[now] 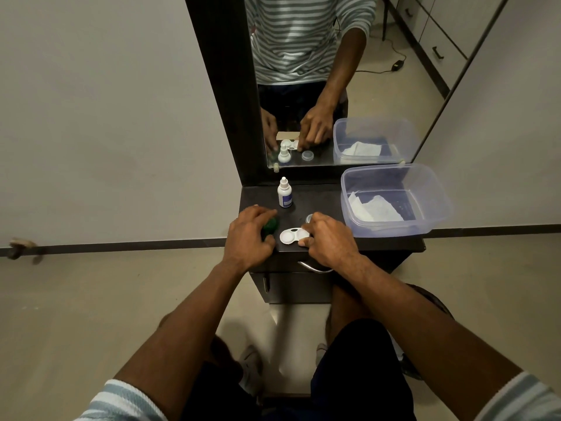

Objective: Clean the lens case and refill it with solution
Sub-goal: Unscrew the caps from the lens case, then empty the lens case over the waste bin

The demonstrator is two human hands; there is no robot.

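Lens case (pixel 292 236) lying flat near the front edge of the dark dressing-table top (pixel 315 197), left well uncovered and showing white. Right hand (pixel 329 241) pinching the case's right end, fingers curled over that well. Left hand (pixel 249 235) curled round a green cap (pixel 271 226), just left of the case, toward the front-left corner. Clear cap (pixel 309 218) half hidden behind the right knuckles. Solution bottle (pixel 284 192) upright behind the case, nearer the back edge and the mirror (pixel 364 71), dropper tip apparently uncovered. Plastic tub (pixel 394 202) with a crumpled tissue (pixel 375 209) overhanging the right edge.

Risks, judged from this layout: case so near the front edge, liable to slide off under a push or twist; bottle tall and narrow, easily toppled by a forearm reaching back, and apt to spill if uncapped; loose caps prone to rolling off the top; tub likely to tip if nudged, given the overhang.
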